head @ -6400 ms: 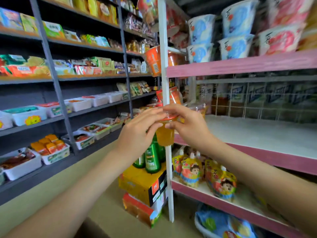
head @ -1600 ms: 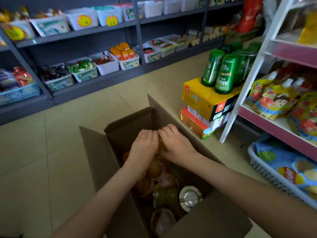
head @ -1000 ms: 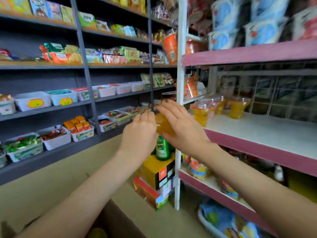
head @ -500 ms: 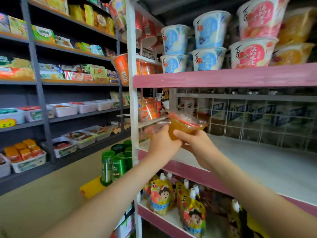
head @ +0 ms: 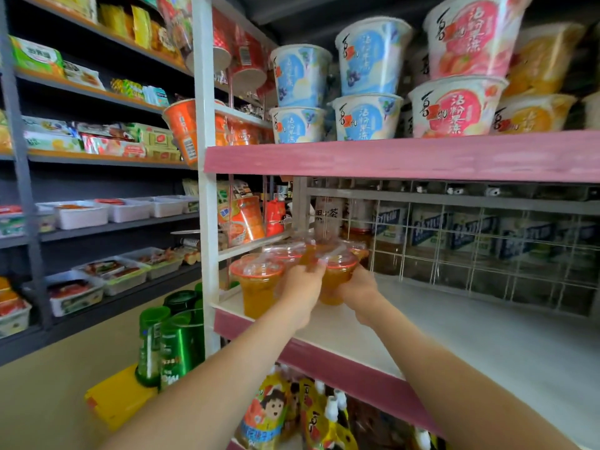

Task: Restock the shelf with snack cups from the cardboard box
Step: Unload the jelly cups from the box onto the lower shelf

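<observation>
Head view: the left hand [head: 302,289] and right hand [head: 358,292] each curled round one snack cup [head: 336,279], flanking it; it stood upright, lid up, at the left end of the shelf [head: 470,339], whether resting on the board I could not tell; other cups [head: 258,287] stood just left and behind; bare board lay rightward, nearer the right hand.

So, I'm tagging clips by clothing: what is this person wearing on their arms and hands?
Nothing that shows. The left forearm and right forearm are bare, with no sleeve in view. The left hand and right hand wear no gloves, and no watch, bracelet or ring can be seen.
</observation>
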A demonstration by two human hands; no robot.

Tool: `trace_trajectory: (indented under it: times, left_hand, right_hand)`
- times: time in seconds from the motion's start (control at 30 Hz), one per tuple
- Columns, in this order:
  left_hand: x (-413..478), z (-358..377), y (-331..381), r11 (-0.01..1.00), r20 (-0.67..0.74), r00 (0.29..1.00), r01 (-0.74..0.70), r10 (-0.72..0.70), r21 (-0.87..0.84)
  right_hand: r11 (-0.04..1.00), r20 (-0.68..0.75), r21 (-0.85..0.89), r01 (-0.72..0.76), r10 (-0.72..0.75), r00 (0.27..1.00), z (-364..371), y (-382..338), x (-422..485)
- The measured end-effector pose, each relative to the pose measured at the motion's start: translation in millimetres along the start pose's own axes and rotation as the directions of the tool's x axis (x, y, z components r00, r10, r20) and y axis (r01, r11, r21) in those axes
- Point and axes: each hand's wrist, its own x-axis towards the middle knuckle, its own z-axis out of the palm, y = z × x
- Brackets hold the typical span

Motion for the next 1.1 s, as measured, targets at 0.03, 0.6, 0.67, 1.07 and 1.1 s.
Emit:
trace_trajectory:
  times: [0.03,0.6,0.67,1.07,1.1]
  left_hand:
    - [1.9,0.4,-0.1,1.000,-0.016,1.000,-0.011,0.011,0.010]
    - [-11.0,-8.5,2.0,0.999,-0.001,0.999,-0.044,0.044,-0.015]
    - [-13.4,-13.5,3.6,0.999,0.013,0.999,-0.045,0.046,-0.014]
    - [-58.7,-48.1,12.6,0.974,0.232,0.965,-0.164,0.125,0.159]
    - [-72.3,-59.9,12.5,0.940,0.238,0.953,-0.245,0.188,0.236]
  right_hand:
    - [1.000,-0.008,-0.021,0.001,-0.001,1.000,1.5,3.4,3.2]
    - [0.995,-0.028,-0.094,0.041,-0.044,0.999,5.8,2.1,-17.6]
    - [0.994,-0.033,-0.102,0.032,-0.036,0.999,9.4,2.3,-18.7]
    - [0.960,-0.113,-0.281,-0.008,-0.025,0.993,8.0,-9.6,-35.2]
    - [0.956,-0.130,-0.293,-0.003,-0.037,0.991,5.8,-13.6,-45.8]
